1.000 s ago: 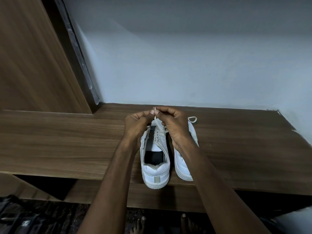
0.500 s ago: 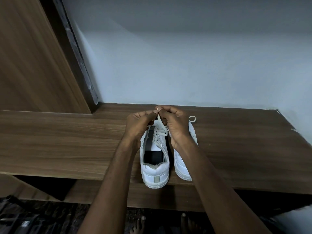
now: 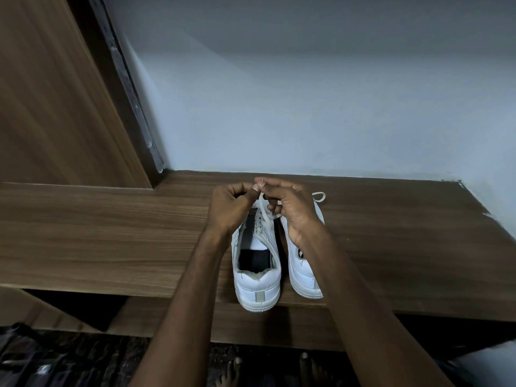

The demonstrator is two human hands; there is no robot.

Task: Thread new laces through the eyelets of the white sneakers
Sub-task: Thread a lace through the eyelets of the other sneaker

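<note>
The left hand point(image 3: 227, 206) is raised over the fore part of the left sneaker point(image 3: 257, 261), its fingers point(image 3: 237, 191) curled in, thumb and forefinger closed together at the top of a white lace point(image 3: 265, 212); whether it holds the lace tip itself or only steadies it cannot be told from here. The step in hand appears to be drawing the lace up through an eyelet. To do this well, I judge the tip should be kept pinched close to its end, the pull made straight up and along the eyelet row without twisting, and the slack taken evenly so neither side runs short. The left sneaker stands on the wooden table point(image 3: 111, 233), heel toward the person and just over the near edge, its opening dark, tongue showing, and only the forward eyelets carrying lace; the nearer eyelets look bare, so the lacing seems far from complete. The lace rises taut from the eyelet row to the meeting fingertips. The right hand point(image 3: 293, 213) is beside the left, touching at the fingertips, fingers bent around the same lace. Beneath it the right sneaker point(image 3: 303, 275) stands just beside its partner, mostly hidden; a lace loop point(image 3: 319, 196) lies on the table beyond its toe.
</note>
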